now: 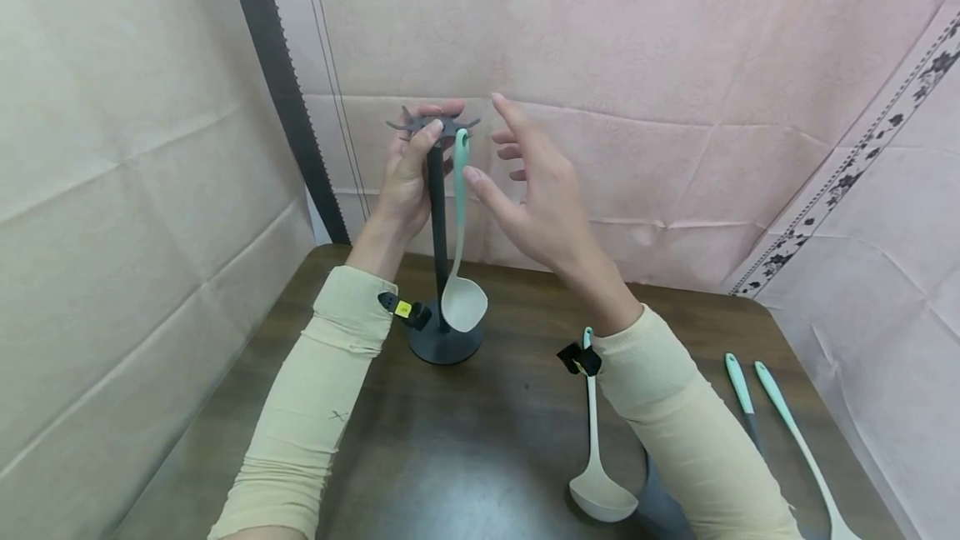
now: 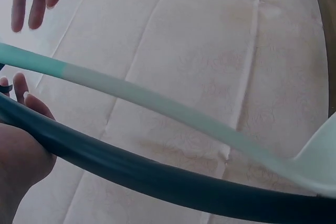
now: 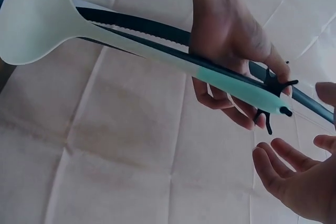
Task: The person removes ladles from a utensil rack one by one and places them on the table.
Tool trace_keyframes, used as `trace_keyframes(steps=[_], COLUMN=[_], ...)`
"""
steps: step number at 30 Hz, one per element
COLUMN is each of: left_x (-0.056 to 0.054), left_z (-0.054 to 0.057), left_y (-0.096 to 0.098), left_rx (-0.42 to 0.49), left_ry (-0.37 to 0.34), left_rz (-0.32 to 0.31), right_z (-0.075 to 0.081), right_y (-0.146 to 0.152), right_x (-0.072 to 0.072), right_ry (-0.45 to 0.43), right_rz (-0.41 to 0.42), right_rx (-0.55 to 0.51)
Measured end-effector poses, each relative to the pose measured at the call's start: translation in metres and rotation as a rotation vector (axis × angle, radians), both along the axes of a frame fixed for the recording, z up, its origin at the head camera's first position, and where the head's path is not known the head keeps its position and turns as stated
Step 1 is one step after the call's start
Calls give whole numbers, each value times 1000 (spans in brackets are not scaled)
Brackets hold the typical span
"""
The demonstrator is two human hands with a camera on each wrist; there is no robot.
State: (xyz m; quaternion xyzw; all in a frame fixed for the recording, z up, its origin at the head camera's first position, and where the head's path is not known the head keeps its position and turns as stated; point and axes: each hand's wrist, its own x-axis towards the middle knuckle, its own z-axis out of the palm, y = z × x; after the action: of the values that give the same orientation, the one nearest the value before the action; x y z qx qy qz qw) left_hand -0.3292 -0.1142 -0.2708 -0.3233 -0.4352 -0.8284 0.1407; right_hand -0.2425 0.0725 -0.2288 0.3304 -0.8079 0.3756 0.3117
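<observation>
A dark utensil stand (image 1: 438,227) with a round base and a crown of hooks stands upright on the table. My left hand (image 1: 407,182) holds its top, thumb over the hooks and fingers behind. From a right-hand hook hangs a white ladle (image 1: 464,305) by its mint-green handle, bowl downward beside the pole. In the right wrist view, the hook tip pokes through the hole at the end of the ladle handle (image 3: 244,90). Just right of the handle, my right hand (image 1: 546,202) is held up with fingers spread, nothing in it.
Another white ladle (image 1: 602,497) lies on the wooden table (image 1: 450,448) below my right wrist. Two mint-handled utensils, one with a dark shaft (image 1: 738,386) and one with a pale shaft (image 1: 798,440), lie farther right. A dark utensil head (image 1: 660,498) shows partly beneath my right forearm. Cloth walls enclose the table.
</observation>
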Motion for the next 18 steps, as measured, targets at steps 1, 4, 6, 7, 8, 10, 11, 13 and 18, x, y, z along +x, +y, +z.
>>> trace_keyframes(steps=[1,4,6,7,8,10,11,13,18], left_x=[0,0,1,1,1,1,1,1,2], left_z=[0,0,-1,-1,-2,-3,-3,-3,-2], left_y=[0,1,1,1,1,0,0,0,0], left_rx=[-3,-16,-21,-20,-20,-22,-23,-28,-31], left_ry=[-1,-2,-3,-5,-5,-2,2,12,32], left_rz=[7,30,39,43,47,54,55,60,61], right_z=[0,-3,-6,-8,-10,-15,-17,-22,-27], right_y=[-2,-8,-12,-14,-16,-20,-22,-25,-31], right_x=[-1,-4,-7,-9,-10,-13,-15,-18,-23], right_ry=[4,0,-13,-19,-30,-53,-60,-69,-85], right_rz=[0,-8,-6,1,10,30,42,57,76], right_rx=[2,11,4,-3,-13,-40,-57,-86,-141])
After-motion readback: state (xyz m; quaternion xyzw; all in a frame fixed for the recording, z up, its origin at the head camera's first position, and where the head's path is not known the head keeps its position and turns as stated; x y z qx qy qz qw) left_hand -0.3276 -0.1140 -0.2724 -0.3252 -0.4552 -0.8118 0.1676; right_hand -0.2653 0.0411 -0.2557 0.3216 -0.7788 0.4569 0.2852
